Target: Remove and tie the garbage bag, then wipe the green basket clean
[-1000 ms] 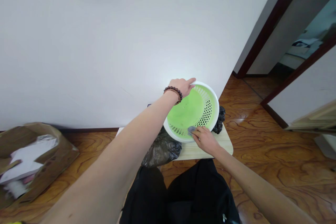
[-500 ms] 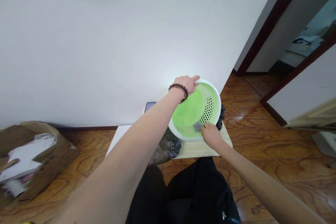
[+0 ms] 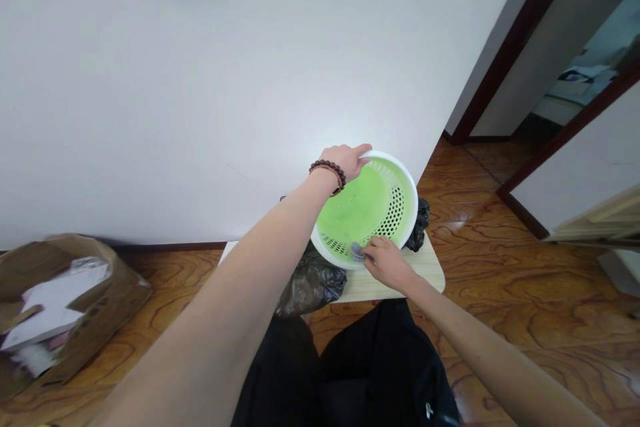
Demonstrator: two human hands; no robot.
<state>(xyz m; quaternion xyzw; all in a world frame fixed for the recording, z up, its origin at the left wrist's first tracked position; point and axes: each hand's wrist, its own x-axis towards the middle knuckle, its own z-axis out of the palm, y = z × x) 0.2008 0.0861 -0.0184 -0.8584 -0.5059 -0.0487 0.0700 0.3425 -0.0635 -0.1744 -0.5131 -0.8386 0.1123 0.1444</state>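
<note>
A round plastic basket (image 3: 356, 203), green inside with a white rim and rows of holes, is held tilted over a small light-wood table. My left hand (image 3: 345, 161), with a beaded bracelet at the wrist, grips the far rim. Its fingers are closed over the edge. Low inside the basket, my right hand (image 3: 383, 257) pinches a small grey cloth (image 3: 357, 251) against the near wall. Part of the cloth is hidden by the fingers.
A dark plastic bag (image 3: 315, 283) lies on the small table (image 3: 420, 273), left of the basket; another black bag (image 3: 420, 223) is at its right. A cardboard box (image 3: 100, 310) with papers stands on the floor at left. A white wall (image 3: 200, 93) rises behind the table.
My right hand has moved left along the basket's near wall with the cloth. The basket and my left hand have shifted slightly left, and the phone behind my left arm is now mostly covered.
</note>
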